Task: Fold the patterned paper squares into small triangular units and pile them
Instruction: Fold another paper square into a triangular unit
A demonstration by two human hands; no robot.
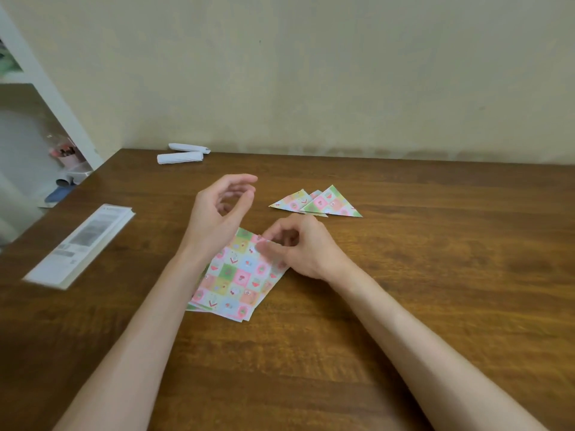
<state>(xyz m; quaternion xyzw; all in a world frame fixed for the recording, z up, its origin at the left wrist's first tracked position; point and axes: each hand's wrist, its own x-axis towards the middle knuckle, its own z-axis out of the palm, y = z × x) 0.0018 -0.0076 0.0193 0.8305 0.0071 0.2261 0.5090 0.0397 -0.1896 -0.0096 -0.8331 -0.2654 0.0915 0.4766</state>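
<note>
A stack of patterned paper squares lies on the wooden table in front of me. My right hand pinches the far corner of the top sheet between thumb and fingertips. My left hand hovers above the stack's far left side, fingers loosely curved and holding nothing. Behind the right hand lie folded patterned triangles, overlapping one another in a small pile.
A flat white packet with printed labels lies at the table's left edge. Two white paper rolls rest near the wall at the back. A white shelf unit stands to the left beyond the table.
</note>
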